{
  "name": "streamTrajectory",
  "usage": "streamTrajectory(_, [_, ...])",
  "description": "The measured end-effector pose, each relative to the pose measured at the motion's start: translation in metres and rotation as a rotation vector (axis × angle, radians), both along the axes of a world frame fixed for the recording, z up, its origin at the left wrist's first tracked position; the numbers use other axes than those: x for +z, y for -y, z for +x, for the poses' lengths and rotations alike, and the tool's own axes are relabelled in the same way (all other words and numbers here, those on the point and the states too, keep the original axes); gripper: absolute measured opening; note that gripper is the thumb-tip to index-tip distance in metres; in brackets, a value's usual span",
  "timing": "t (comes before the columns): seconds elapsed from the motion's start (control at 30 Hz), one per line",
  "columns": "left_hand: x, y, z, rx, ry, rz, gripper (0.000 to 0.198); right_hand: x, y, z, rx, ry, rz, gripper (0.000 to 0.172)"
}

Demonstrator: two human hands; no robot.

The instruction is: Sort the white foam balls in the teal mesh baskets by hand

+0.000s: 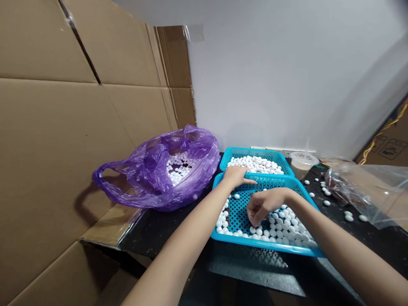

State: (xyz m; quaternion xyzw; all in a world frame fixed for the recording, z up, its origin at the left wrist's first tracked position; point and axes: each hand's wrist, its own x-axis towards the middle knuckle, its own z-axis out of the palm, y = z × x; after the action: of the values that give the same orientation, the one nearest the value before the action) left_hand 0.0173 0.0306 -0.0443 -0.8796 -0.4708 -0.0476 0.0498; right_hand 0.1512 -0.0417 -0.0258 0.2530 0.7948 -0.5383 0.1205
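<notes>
A blue plastic basket stands at the front of the black table, with many white balls along its near and right sides. My left hand is at its far left corner, fingers over the rim and thumb stretched along the inside. Inside the same basket, my right hand points down with its fingers closed together, right above the balls near the front wall. Whether a ball is between those fingertips is hidden. Behind it, a second blue basket is heaped with white balls.
To the left lies an open purple plastic bag with small white balls inside. A lidded plastic cup stands right of the rear basket. Loose white balls and clear plastic bags lie on the right. Cardboard walls the left side.
</notes>
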Motion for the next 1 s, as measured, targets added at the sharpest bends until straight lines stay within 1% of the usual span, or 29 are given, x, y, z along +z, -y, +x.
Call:
streamTrajectory(0.2, [0.0008,-0.0003,0.0002,0.001,-0.01,-0.007,0.069,0.0009,0.0015,-0.0015,0.0,0.011,0.062,0.02])
streamTrajectory(0.5, [0.0014,0.0001,0.0012,0.019,0.003,-0.03,0.068,0.0006,0.0043,-0.0032,-0.025,0.082,0.043,0.018])
streamTrajectory(0.57, [0.0011,-0.0003,0.0013,0.021,0.002,-0.03,0.068,0.0016,0.0054,-0.0039,-0.048,0.089,0.012,0.018])
streamTrajectory(0.73, [0.0022,0.001,0.001,0.025,0.001,-0.034,0.067,0.0022,0.0075,-0.004,-0.105,0.099,-0.127,0.017])
streamTrajectory(1.0, [0.0036,0.0022,0.0011,0.036,0.006,-0.045,0.065,0.0032,0.0101,-0.0047,-0.131,0.1,-0.147,0.014])
